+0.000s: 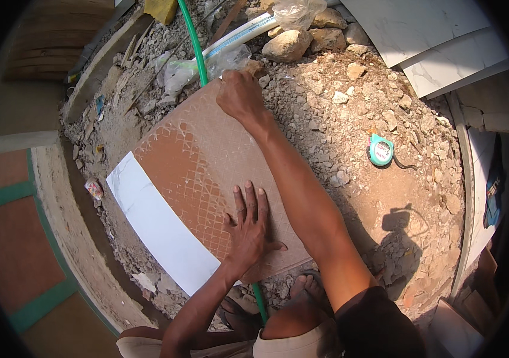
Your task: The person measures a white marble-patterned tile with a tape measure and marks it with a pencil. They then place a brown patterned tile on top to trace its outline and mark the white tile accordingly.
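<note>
A large brown tile (201,161) lies back side up on rubble, showing a diamond-grid pattern. Beside it on the left lies a narrow white tile strip (159,224). My left hand (250,224) presses flat, fingers spread, on the tile's near part. With my arm stretched out, my right hand (239,95) grips the tile's far corner. A green hose (193,42) runs under the tile from the far side and reappears near my feet.
A teal tape measure (381,149) lies on the dirt to the right. White marble-look tiles (433,36) are stacked at the far right. Rocks (287,45) and plastic bags lie beyond the tile. A low concrete wall (57,209) runs along the left.
</note>
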### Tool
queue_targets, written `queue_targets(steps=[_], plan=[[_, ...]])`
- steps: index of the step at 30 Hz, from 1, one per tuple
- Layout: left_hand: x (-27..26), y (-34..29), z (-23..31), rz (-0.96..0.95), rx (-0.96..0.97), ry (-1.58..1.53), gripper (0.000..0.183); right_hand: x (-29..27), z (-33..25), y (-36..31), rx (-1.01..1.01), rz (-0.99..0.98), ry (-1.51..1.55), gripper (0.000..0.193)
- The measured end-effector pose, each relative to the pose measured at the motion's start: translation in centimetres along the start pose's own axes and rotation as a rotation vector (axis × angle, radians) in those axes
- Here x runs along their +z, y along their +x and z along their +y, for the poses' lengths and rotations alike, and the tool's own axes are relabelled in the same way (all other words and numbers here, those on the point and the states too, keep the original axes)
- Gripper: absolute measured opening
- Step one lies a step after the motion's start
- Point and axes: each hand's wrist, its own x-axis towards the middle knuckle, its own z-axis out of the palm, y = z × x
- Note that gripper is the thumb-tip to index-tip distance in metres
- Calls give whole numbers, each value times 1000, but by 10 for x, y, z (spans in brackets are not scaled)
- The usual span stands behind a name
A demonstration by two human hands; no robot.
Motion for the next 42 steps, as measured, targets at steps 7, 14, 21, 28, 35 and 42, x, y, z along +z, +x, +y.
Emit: queue_targets(steps=[7, 14, 21, 28, 35, 42], plan=[[4, 3, -1, -1, -1, 18, 160, -43, 13, -89, 43, -91, 4, 14], [10, 0, -2, 114, 45, -42, 159, -129, 15, -274, 168, -163, -29, 5], [15, 2, -6, 123, 94, -10, 164, -191, 11, -401, 262, -147, -88, 12], [14, 1, -4, 128, 84, -15, 159, -137, 20, -323, 136, -50, -22, 11], [14, 2, -6, 109, 82, -1, 161, -131, 16, -291, 128, -34, 28, 9], [16, 2, -7, 124, 88, -12, 160, -126, 12, -292, 99, 26, 4, 8]])
